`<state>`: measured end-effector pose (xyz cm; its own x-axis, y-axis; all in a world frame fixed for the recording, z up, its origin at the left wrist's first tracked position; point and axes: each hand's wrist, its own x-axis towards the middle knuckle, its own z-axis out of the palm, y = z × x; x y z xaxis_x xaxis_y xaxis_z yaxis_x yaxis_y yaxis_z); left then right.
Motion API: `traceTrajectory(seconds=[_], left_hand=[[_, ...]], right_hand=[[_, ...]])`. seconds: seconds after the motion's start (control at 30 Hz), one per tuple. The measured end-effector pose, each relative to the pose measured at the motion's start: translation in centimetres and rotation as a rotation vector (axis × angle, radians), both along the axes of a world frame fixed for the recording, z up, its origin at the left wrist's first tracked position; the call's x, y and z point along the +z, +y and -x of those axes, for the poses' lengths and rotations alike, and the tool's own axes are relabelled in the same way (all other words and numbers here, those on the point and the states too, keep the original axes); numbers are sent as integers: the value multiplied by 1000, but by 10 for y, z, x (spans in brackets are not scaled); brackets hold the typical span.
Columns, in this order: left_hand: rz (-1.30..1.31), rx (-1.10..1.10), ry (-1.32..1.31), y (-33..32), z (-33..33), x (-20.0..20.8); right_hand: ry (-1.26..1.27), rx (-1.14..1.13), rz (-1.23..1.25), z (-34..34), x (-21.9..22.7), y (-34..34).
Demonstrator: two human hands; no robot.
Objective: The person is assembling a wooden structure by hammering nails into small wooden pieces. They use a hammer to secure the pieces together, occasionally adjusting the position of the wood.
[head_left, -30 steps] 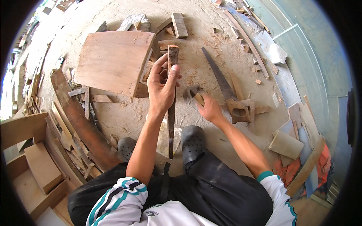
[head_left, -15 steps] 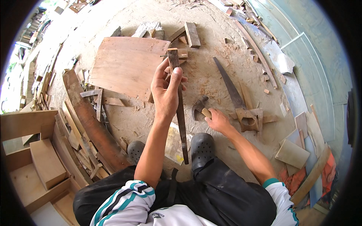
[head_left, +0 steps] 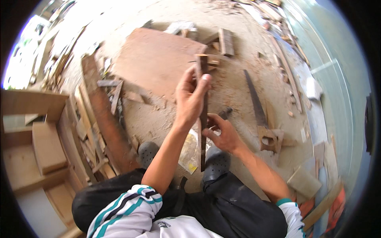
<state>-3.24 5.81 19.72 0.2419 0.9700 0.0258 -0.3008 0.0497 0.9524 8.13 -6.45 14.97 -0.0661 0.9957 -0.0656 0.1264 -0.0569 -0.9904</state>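
Note:
My left hand [head_left: 190, 97] holds a long, dark wooden strip [head_left: 203, 152] upright, thumb across its upper part. A thin nail [head_left: 192, 61] sticks out sideways near the strip's top. My right hand [head_left: 225, 135] is beside the strip's lower half, fingers bent and apart with nothing visible in them. Its fingertips come close to the wood; I cannot tell if they touch. A hammer [head_left: 226, 112] lies on the ground just beyond my right hand, largely hidden by it. Farther right rests a handsaw [head_left: 256, 101] with a wooden handle.
A wide plywood panel [head_left: 154, 59] lies ahead, with short wood blocks [head_left: 226, 41] beyond it. A curved rusty board [head_left: 103, 113] and scrap strips are on the left, near a wooden box frame [head_left: 35, 97]. Glass sheets [head_left: 337, 91] stand at the right.
My right hand has let go of the hammer and moved to the strip's lower half. My left hand still holds the strip. The whole view has shifted.

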Motion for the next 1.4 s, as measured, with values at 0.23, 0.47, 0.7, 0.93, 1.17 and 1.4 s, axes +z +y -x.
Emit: traceTrajectory(seconds=[0.23,0.47,0.7,0.93,1.17,1.4], left_hand=[[205,-70,-53,6,55,25],[255,123,-69,12,120,27],[169,273,158,17,168,14],[387,832,172,71,261,-26],[-48,525,1681,112,339,-141],[214,108,1975,145,339,-149]], right_hand=[[-76,170,-10,40,5,16],[210,342,156,71,-10,35],[514,380,452,97,-28,46],[673,293,508,93,-32,50],[806,248,444,78,-18,46],[836,79,355,43,9,49]])
